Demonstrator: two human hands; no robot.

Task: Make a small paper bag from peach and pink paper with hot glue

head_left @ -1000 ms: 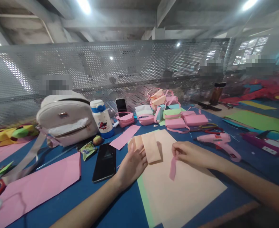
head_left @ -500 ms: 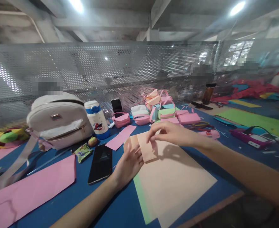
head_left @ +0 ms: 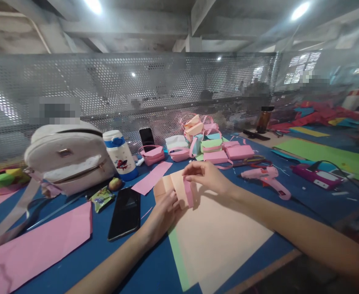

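Observation:
A small folded piece of peach paper (head_left: 177,179) is held slightly tilted over a large peach sheet (head_left: 225,237). My left hand (head_left: 164,214) grips its near side, fingers curled over the lower part. With thumb and forefinger, my right hand (head_left: 208,177) pinches the upper right edge of the same folded paper. A narrow pink surface (head_left: 190,194) shows along that edge; whether it is a separate strip I cannot tell. Beneath the large sheet, the border of a green sheet (head_left: 177,253) sticks out on the left.
A pink glue gun (head_left: 267,177) lies at right, its cord trailing. Small paper bags (head_left: 213,149) stand at the back. On the left are a phone (head_left: 124,214), a snack packet (head_left: 102,199), a bottle (head_left: 120,157), a white backpack (head_left: 67,159) and a pink sheet (head_left: 41,245).
My right hand has shifted slightly and lifted the paper's right edge, so a pink surface now shows. My left fingers have curled further over the paper. More of the glue gun is uncovered.

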